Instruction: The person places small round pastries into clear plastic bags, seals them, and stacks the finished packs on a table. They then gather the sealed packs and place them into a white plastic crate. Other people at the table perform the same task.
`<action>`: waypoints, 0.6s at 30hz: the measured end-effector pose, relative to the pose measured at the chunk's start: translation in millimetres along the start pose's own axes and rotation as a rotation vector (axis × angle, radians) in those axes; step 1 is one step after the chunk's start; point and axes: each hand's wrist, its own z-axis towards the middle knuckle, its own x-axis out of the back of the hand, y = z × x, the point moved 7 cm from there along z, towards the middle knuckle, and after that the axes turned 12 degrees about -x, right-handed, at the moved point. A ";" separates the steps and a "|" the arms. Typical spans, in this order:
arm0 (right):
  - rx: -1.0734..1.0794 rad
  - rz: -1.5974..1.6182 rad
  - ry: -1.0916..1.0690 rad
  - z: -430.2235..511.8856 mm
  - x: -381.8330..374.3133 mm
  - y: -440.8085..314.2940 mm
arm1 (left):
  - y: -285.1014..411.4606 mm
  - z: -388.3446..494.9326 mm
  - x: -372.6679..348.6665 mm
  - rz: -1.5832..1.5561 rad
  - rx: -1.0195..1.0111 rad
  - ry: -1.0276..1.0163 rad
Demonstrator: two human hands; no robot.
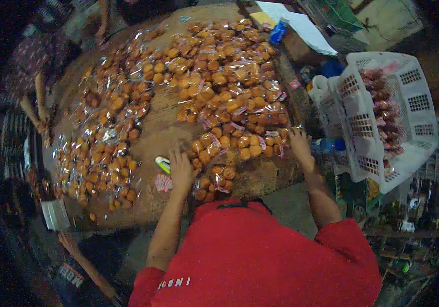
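A broad pile of clear plastic packs of round brown baked balls (219,88) covers much of the wooden table (162,119). At its near left edge, my left hand (183,169) is palm down with fingers spread, beside a pack (206,149). A yellow-green stapler-like tool (162,164) lies just left of that hand, above some small pink-and-white printed labels (163,182). My right hand (301,145) is at the right end of the nearest row, against a pack (279,144); blur hides whether it grips it. Two packs (222,177) lie nearest my body.
A second heap of packs (96,165) covers the table's left side. On the right stands a tilted white plastic basket (407,111) holding packs. A blue can (279,30) and papers (307,30) lie at the far right. Other people's hands (44,121) and a forearm (85,264) are at left.
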 end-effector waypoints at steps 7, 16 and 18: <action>0.076 0.211 -0.024 -24.2 55.2 -14.2 | -23.5 -2.9 -22.1 -0.084 0.163 -0.112; -0.229 0.952 -0.154 -55.1 11.4 -78.8 | -2.4 -33.8 -9.7 -0.299 0.477 -0.114; -0.284 0.820 -0.131 -52.2 0.1 -93.5 | 7.5 -19.1 -1.3 -0.259 0.344 -0.017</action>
